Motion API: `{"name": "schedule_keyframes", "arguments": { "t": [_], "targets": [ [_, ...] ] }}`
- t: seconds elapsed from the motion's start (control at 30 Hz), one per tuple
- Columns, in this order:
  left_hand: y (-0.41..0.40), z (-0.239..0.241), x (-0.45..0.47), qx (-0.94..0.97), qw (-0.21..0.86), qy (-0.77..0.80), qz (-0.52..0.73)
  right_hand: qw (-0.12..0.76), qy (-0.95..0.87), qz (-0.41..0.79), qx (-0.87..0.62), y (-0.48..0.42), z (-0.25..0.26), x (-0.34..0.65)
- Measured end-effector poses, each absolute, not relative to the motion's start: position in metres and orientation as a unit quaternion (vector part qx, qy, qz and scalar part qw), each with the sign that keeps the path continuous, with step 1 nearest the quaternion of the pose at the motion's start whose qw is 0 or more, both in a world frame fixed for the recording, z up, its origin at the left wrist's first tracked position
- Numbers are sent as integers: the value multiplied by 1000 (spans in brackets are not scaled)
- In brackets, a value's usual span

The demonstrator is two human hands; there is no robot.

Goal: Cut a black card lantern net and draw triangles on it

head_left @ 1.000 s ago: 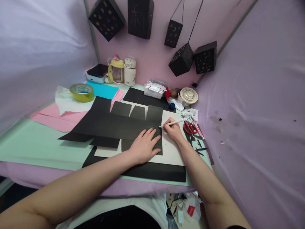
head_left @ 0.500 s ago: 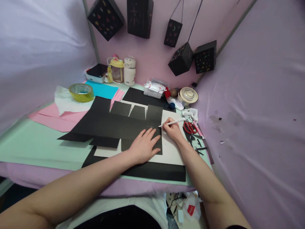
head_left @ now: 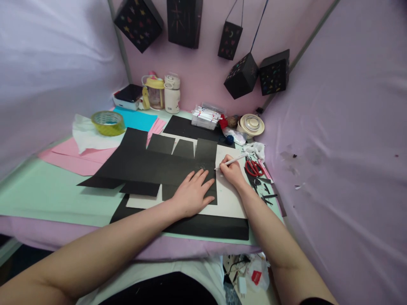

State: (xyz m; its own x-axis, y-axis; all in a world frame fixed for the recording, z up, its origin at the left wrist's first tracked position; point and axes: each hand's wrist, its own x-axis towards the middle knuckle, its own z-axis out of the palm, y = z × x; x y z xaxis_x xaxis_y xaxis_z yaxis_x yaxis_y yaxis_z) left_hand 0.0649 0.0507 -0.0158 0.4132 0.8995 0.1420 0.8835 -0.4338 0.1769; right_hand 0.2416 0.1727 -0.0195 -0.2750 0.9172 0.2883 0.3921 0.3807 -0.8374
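Note:
My left hand (head_left: pixel 193 192) lies flat with fingers spread on a sheet of black card (head_left: pixel 149 165), near its right end. The card has flaps cut along its far and near edges, and its left end lifts off the table. In my right hand (head_left: pixel 231 173) is a slim white pen (head_left: pixel 237 159), gripped near its tip. That tip is at the card's right edge, close to a faint light drawing (head_left: pixel 202 166); whether it touches the card I cannot tell. Beneath the card lies a white board (head_left: pixel 232 203), with another black sheet (head_left: pixel 210 228) under that.
Red-handled scissors (head_left: pixel 254 168) and black paper scraps (head_left: pixel 267 195) lie at the right. Behind stand a box of white pens (head_left: pixel 206 117), a white bottle (head_left: pixel 172 95) and a yellow-lidded cup (head_left: pixel 155 93). Yellow tape (head_left: pixel 108 123) is at the left. Black paper boxes (head_left: pixel 242 76) hang above.
My right hand with the pen has shifted slightly right, and the pen tip has moved from the drawing side to the card's right edge. My left hand stays in place.

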Motion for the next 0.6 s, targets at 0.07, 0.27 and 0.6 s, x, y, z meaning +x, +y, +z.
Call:
{"name": "schedule_keyframes", "arguments": {
  "t": [0.07, 0.27, 0.6],
  "targets": [
    [51, -16, 65, 840, 37, 531, 109, 402, -727, 327, -451, 172, -19, 241],
    [51, -15, 65, 839, 40, 533, 105, 400, -726, 329, -451, 171, -18, 241],
    [50, -16, 66, 839, 37, 533, 105, 414, -718, 334, -450, 172, -20, 242]
  ]
}}
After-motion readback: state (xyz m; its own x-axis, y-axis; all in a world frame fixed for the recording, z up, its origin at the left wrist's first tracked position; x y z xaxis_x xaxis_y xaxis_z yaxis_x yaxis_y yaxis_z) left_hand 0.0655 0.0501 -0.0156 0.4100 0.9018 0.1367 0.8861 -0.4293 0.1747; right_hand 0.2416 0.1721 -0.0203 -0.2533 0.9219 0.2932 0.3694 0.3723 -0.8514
